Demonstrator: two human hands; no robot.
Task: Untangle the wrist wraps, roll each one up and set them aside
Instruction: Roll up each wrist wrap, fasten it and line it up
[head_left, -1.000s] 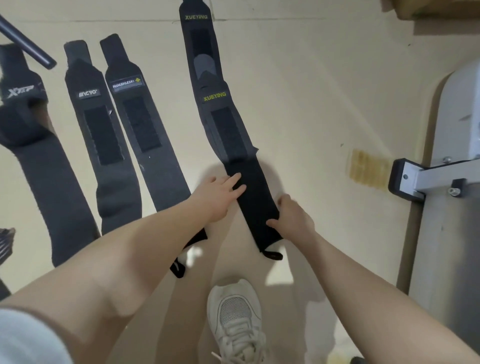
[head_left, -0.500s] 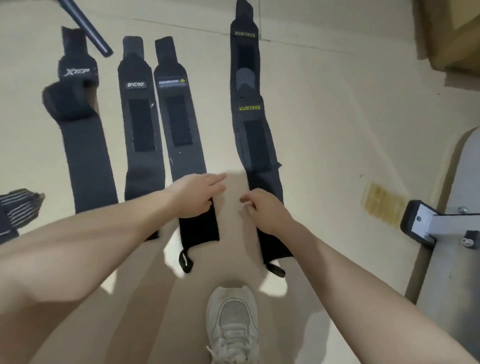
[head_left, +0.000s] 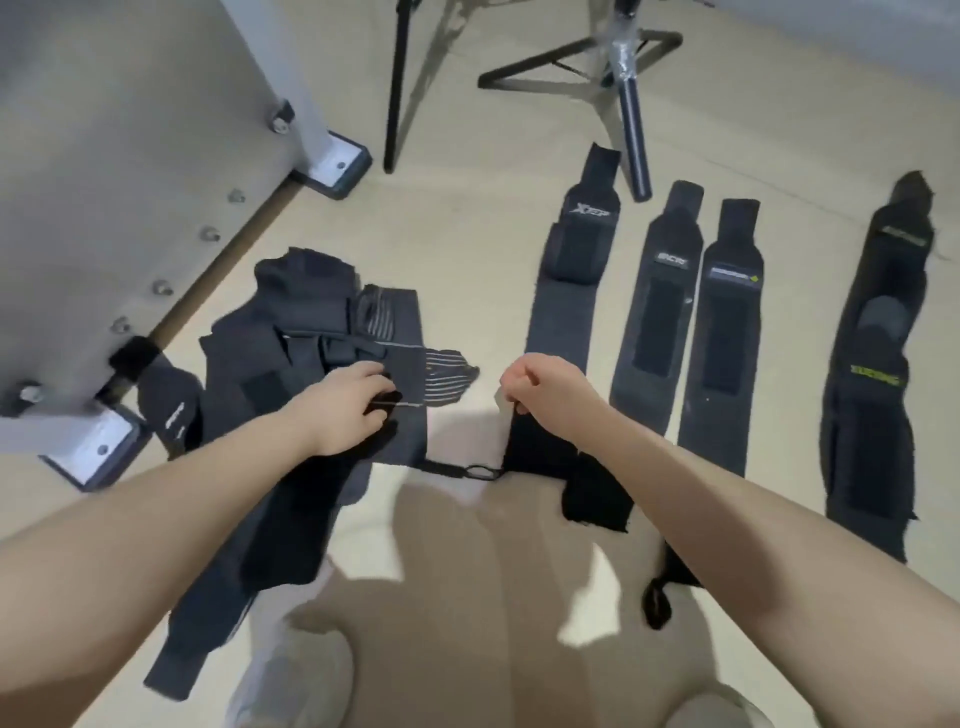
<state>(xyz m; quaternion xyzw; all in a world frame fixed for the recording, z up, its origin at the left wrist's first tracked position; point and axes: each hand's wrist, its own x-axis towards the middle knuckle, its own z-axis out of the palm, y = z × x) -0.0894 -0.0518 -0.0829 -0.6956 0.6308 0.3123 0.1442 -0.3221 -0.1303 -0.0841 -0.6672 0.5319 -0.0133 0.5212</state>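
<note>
Beige floor (head_left: 457, 218) fills the view, with dark wrist wraps spread across it. The left hand (head_left: 348, 405) reaches into a tangled pile of wraps (head_left: 306, 353) at the left, its fingers curled down and pinching a striped wrap (head_left: 415, 358) that lies on top of the heap. The right hand (head_left: 545, 387) hangs just above the floor near the middle, fingers curled into a loose fist; whether it pinches the edge of the black wrap (head_left: 540, 441) just beneath it, I cannot tell. That black wrap lies flat, and a thin loop (head_left: 480, 472) at its near corner stretches toward the pile.

Further right, laid out straight and side by side, are a grey wrap (head_left: 563, 317) with its far end folded over, then two shorter wraps (head_left: 691, 332) touching along their long edges, and, well apart at the far right, a long wrap with yellow lettering (head_left: 878, 384). None of these is rolled up.

Beyond the pile on the left stands a grey metal frame (head_left: 130, 156) with bolts and black-capped feet. At the top, black tripod legs (head_left: 628, 104) rest on the floor, one ending just beside the grey wrap. A pale shoe (head_left: 291, 686) shows at the bottom edge, partly blurred.
</note>
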